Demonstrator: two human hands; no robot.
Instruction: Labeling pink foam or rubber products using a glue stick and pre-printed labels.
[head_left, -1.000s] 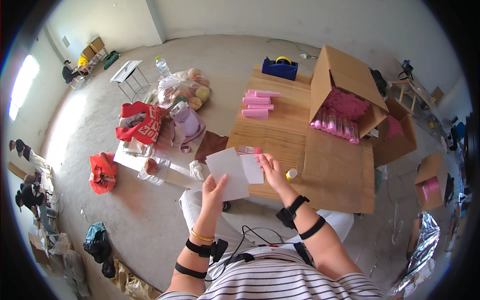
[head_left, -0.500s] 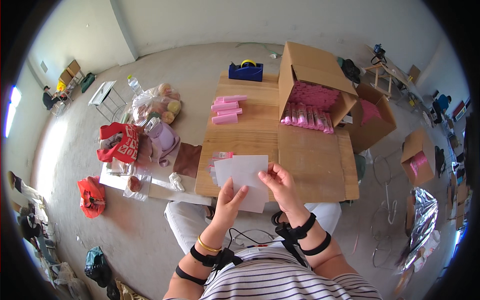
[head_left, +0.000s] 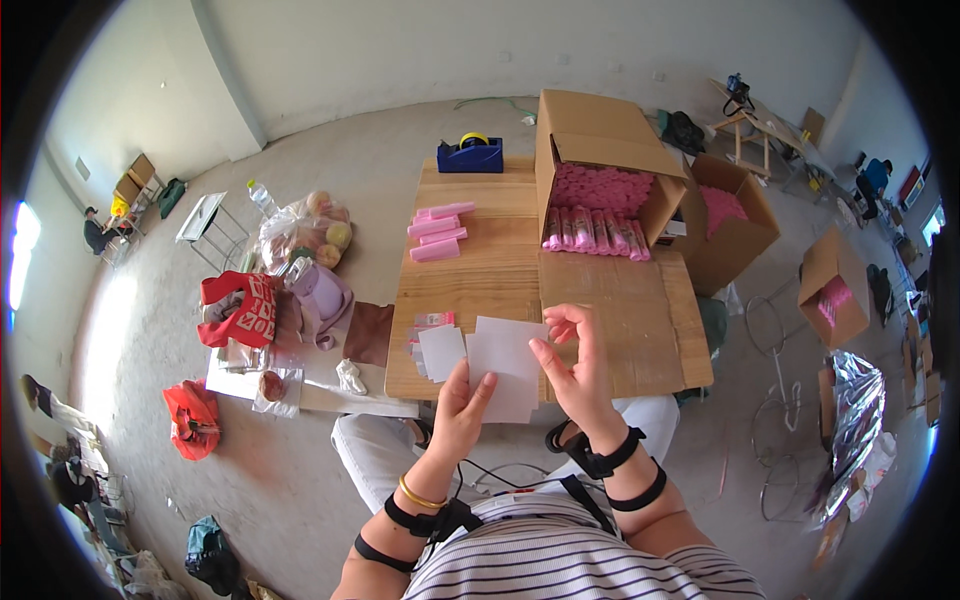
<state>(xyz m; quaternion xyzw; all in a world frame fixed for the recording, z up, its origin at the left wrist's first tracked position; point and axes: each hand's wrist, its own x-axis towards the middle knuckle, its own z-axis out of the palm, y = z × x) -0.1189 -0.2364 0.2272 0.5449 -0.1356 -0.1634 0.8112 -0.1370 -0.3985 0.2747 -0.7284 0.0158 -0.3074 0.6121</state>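
Observation:
My left hand [head_left: 461, 408] grips a fanned stack of white paper sheets [head_left: 507, 362] from below, thumb lying over the front. One smaller-looking part of the white paper sticks out to the left, above the thumb. By the upper right edge of the stack is my right hand [head_left: 578, 375]; its thumb and curled fingers stand apart, the thumb tip over the paper's edge. Just beyond the paper lie small clear packets with pink tops [head_left: 434, 320], partly covered. Farther up the wooden table [head_left: 470, 285] are several pink rolled packets [head_left: 437, 236].
A blue tape dispenser [head_left: 470, 155] stands at the table's far edge. An open cardboard box [head_left: 610, 130] of pink packets lies on its side at the back right, with another box [head_left: 745, 245] beside it. Left of the table are a red bag [head_left: 240, 310] and a lilac bottle [head_left: 318, 283].
My right hand has loosened from the paper's edge, its fingers rising and parting. The sheets are fanned wider to the left. The whole view has shifted slightly.

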